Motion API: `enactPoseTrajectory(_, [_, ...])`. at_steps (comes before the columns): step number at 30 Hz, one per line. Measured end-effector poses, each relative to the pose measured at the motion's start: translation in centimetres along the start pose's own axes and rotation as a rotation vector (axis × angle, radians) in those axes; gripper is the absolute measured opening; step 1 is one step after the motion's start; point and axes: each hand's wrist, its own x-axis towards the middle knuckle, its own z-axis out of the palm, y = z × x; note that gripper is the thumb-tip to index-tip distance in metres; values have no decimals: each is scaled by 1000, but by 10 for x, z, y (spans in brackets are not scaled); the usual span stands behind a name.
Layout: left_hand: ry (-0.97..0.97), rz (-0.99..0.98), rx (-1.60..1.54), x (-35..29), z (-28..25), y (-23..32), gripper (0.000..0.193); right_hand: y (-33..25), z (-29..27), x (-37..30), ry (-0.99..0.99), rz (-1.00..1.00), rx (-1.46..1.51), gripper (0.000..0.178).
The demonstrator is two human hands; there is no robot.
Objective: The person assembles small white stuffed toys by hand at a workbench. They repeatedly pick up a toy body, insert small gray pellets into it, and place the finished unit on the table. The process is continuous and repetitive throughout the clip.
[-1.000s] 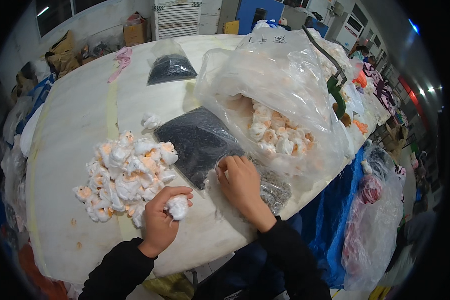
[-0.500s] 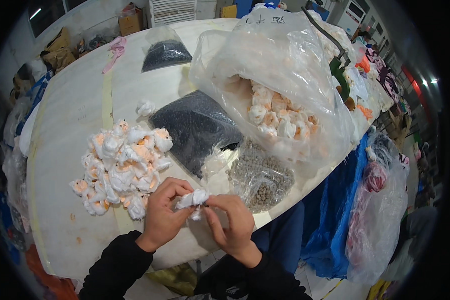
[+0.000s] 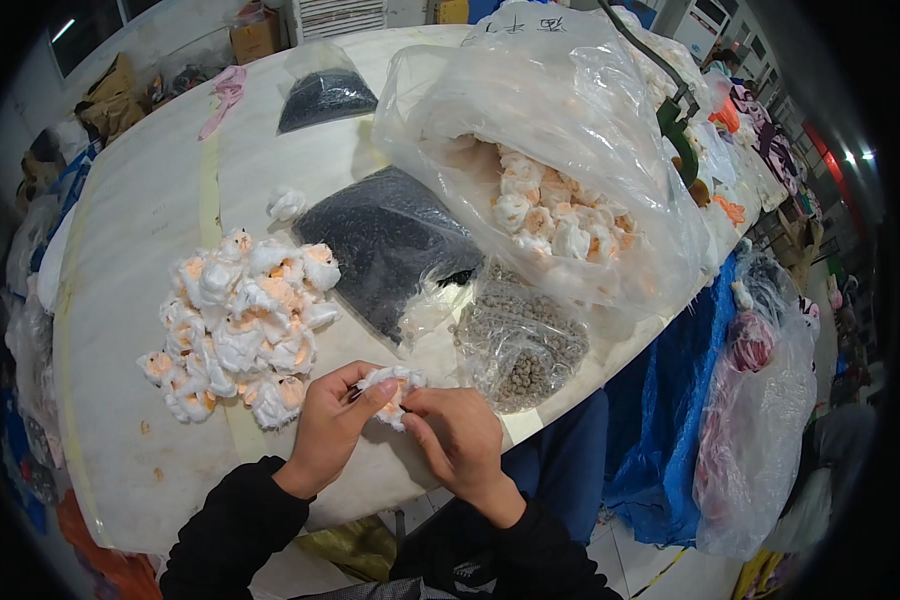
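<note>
Above the table's near edge, both hands pinch a small white fluffy plush piece [image 3: 394,380] with a peach-orange patch. My left hand [image 3: 330,425] grips its left side, thumb on top. The fingertips of my right hand [image 3: 458,440] are closed on its lower right side. To the left lies a heap of similar white and peach plush pieces [image 3: 240,335], with one loose white piece [image 3: 286,204] behind it. Just beyond my right hand sits a clear bag of small grey-brown parts [image 3: 530,345]. A bag of tiny black parts [image 3: 385,240] lies farther back.
A large clear plastic bag [image 3: 560,110], filled with more plush pieces, lies open toward me at the back right. Another bag of black parts [image 3: 327,98] and a pink strip [image 3: 224,98] are at the far side. Blue sheeting [image 3: 660,430] hangs beside the table's right edge.
The plush piece has been turned in my fingers and now shows its peach patch. My right fingers have closed in on it. The view has shifted slightly.
</note>
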Motion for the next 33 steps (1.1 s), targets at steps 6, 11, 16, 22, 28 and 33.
enactPoseTrajectory(6, [-60,-27,0,-4,6,4,28,4,1,-5,42,59,46,20])
enactPoseTrajectory(11, [-62,13,33,-4,5,0,26,5,1,-10,37,153,55,16])
enactPoseTrajectory(16, [-68,-71,62,0,0,4,23,6,4,-12,29,177,92,15])
enactPoseTrajectory(22, [-86,-78,-1,1,0,2,22,5,2,-9,12,199,96,14])
enactPoseTrajectory(28, [-115,-147,-135,0,-3,2,22,3,-2,-8,24,171,109,17])
enactPoseTrajectory(33, [-102,-79,-54,0,-1,4,25,3,-4,-5,26,65,121,19])
